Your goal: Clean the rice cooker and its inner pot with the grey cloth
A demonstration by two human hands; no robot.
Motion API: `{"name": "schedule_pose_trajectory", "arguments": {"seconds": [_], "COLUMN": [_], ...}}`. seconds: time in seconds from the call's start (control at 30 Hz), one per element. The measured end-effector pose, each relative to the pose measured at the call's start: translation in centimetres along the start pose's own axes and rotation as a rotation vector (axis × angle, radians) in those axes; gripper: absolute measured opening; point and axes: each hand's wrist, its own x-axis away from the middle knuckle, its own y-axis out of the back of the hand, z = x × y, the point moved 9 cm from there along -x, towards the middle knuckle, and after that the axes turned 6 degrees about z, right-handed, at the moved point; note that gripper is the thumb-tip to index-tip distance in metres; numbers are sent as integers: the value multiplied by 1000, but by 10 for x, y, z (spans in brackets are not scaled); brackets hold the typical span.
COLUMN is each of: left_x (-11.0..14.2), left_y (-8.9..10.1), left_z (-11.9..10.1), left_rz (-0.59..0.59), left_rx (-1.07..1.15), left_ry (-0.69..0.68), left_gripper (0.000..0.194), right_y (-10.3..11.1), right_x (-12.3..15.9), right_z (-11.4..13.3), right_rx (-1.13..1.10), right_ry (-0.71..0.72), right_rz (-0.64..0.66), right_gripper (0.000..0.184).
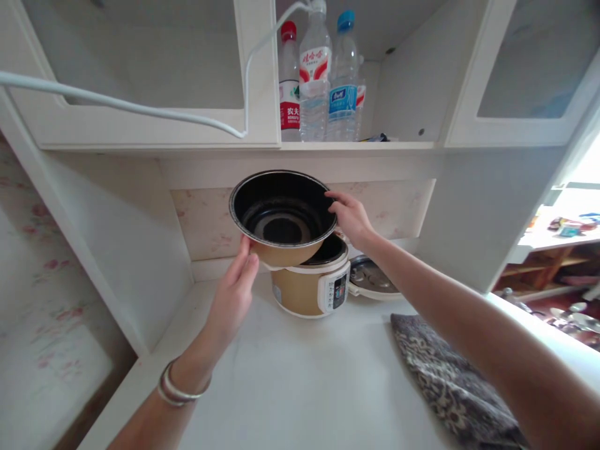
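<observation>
- Above the rice cooker (309, 286), at 12 o'clock from it: inner pot (282, 215), lifted out, tilted, not touching the counter (300, 375).
- Left hand (233, 294) pressed on its 7 o'clock side, right hand (350, 219) gripping the 3 o'clock rim.
- Cooker lid (372, 280) open at 3 o'clock.
- Probably halfway: pot out, not set down yet.

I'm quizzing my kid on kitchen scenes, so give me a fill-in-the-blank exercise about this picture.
1. Both hands hold the inner pot above the ____ cooker.
2. The pot's inside is coloured ____.
3. The left hand has bracelets on its ____.
4. On the shelf stand three water ____.

Missing words: rice; black; wrist; bottles
</observation>
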Motion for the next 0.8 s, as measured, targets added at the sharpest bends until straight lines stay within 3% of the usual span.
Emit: {"name": "schedule_pose_trajectory", "arguments": {"seconds": [0.17, 0.33, 0.6, 0.8], "left_x": [-42, -49, -52, -28], "left_y": [-50, -79, -90, -87], "left_z": [13, 39, 76, 83], "left_rz": [93, 121, 138, 126], "left_rx": [51, -19, -311, -532], "left_ry": [38, 91, 73, -29], "left_gripper": [58, 62, 60, 58], "right_y": [37, 39, 13, 8], "right_x": [-29, -43, -49, -47], "right_z": [-29, -71, -128, -144], "right_rx": [-42, -8, 161, 362], "right_ry": [-118, -211, -273, -239], "right_rz": [-43, 23, 186, 275], "right_gripper": [46, 53, 48, 44]}}
